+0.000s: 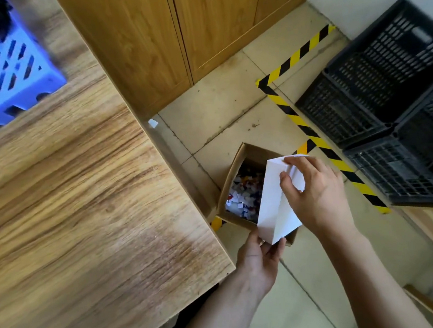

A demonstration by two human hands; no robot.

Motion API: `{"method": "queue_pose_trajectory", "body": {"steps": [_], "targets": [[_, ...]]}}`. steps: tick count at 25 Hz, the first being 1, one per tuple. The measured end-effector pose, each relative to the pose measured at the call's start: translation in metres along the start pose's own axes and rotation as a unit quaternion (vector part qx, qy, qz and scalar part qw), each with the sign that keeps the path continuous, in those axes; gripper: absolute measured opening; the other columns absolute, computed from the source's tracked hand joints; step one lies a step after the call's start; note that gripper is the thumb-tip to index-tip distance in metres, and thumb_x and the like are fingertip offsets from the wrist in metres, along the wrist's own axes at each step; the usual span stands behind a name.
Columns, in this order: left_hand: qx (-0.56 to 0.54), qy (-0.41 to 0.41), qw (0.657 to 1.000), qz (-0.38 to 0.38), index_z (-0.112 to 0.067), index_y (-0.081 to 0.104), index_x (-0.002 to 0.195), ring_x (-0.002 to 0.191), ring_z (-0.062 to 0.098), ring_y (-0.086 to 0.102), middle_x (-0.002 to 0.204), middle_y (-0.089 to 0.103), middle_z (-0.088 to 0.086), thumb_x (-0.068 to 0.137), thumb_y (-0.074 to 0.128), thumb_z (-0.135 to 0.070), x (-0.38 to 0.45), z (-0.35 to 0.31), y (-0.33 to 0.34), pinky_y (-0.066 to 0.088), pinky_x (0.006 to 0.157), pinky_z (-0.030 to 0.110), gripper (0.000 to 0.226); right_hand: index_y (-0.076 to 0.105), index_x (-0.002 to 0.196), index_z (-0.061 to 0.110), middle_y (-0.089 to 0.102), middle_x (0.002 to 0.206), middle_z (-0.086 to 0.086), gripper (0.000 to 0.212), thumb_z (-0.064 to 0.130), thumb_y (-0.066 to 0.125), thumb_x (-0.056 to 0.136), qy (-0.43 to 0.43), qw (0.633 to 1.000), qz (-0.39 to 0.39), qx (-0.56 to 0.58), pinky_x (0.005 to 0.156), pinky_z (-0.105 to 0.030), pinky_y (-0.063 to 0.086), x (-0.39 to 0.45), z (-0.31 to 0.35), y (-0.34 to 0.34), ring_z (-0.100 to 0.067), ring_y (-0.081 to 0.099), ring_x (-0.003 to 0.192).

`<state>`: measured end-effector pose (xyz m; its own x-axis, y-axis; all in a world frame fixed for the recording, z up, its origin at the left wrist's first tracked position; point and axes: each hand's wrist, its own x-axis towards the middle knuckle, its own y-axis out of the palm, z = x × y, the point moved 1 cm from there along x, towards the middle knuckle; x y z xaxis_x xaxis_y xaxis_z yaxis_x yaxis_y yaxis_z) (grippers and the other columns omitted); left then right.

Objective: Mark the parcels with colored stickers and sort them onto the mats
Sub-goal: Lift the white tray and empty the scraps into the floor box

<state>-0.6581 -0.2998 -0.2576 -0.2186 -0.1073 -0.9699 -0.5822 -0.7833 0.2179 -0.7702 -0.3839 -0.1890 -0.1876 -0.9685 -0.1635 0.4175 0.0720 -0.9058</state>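
Note:
A plain white box-shaped parcel [273, 200] is held tilted in the air beside the table's right edge. My left hand [258, 262] grips its lower corner from below. My right hand [314, 192] holds its upper end, fingers curled over the top face. Directly under the parcel, on the floor, stands an open brown cardboard box [238, 162] filled with several small scraps of white, red and blue paper [241, 193]. No sticker shows on the parcel's visible faces. No mats are in view.
A wooden table [82, 201] fills the left, with a blue slotted plastic basket [11, 77] at its far left corner. Wooden cabinet doors [198, 29] stand behind. Black plastic crates [388, 107] sit on the tiled floor at right, inside yellow-black tape [309, 134].

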Motion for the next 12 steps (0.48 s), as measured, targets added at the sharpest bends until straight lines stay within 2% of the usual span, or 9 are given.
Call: {"method": "queue_pose_trajectory", "body": {"steps": [2,4,6,8,10,12], "targets": [[0.039,0.020,0.999,-0.001,0.005,0.065,0.110,0.116,0.038,0.062,0.114,0.070,0.025,0.093,0.063,-0.014,-0.008,0.003,0.001,0.056,0.094,0.040,0.026,0.063,0.124,0.025,0.064,0.122,0.000,0.032,0.032,0.055,0.094,0.046,0.999,-0.013,0.025,0.098,-0.042,0.040,-0.013,-0.008,-0.011,-0.025,0.058,0.105],[0.081,0.047,0.996,-0.002,0.002,0.066,0.104,0.105,0.035,0.064,0.109,0.071,0.024,0.096,0.059,-0.013,-0.015,0.005,-0.001,0.051,0.102,0.043,0.019,0.060,0.123,0.029,0.064,0.120,0.003,0.030,0.031,0.054,0.093,0.089,0.993,-0.024,0.071,0.093,-0.047,0.047,-0.028,-0.015,-0.021,-0.025,0.060,0.094],[0.123,0.078,0.989,-0.010,0.001,0.065,0.103,0.095,0.031,0.062,0.102,0.069,0.021,0.096,0.054,-0.010,-0.023,0.008,-0.002,0.051,0.099,0.043,0.017,0.059,0.120,0.033,0.064,0.118,0.008,0.028,0.031,0.054,0.092,0.129,0.983,-0.037,0.124,0.088,-0.042,0.049,-0.040,-0.022,-0.029,-0.019,0.059,0.094],[0.164,0.109,0.980,-0.011,-0.002,0.063,0.100,0.091,0.029,0.061,0.096,0.067,0.018,0.094,0.049,-0.002,-0.031,0.011,-0.005,0.052,0.092,0.040,0.015,0.060,0.115,0.031,0.064,0.112,0.013,0.023,0.032,0.055,0.093,0.170,0.970,-0.055,0.162,0.081,-0.031,0.043,-0.054,-0.029,-0.037,-0.009,0.055,0.092],[0.215,0.146,0.966,-0.006,-0.009,0.063,0.098,0.094,0.030,0.063,0.099,0.069,0.016,0.092,0.046,0.004,-0.038,0.014,-0.005,0.053,0.088,0.038,0.022,0.059,0.109,0.030,0.064,0.109,0.015,0.018,0.040,0.056,0.094,0.215,0.954,-0.081,0.193,0.080,-0.029,0.040,-0.068,-0.036,-0.045,-0.009,0.057,0.098],[0.264,0.186,0.946,-0.004,-0.016,0.062,0.104,0.105,0.030,0.065,0.109,0.070,0.012,0.092,0.047,0.006,-0.040,0.017,-0.005,0.052,0.092,0.040,0.030,0.060,0.112,0.031,0.066,0.110,0.015,0.020,0.040,0.055,0.095,0.249,0.941,-0.102,0.205,0.082,-0.032,0.043,-0.080,-0.040,-0.050,-0.014,0.060,0.101]]}}
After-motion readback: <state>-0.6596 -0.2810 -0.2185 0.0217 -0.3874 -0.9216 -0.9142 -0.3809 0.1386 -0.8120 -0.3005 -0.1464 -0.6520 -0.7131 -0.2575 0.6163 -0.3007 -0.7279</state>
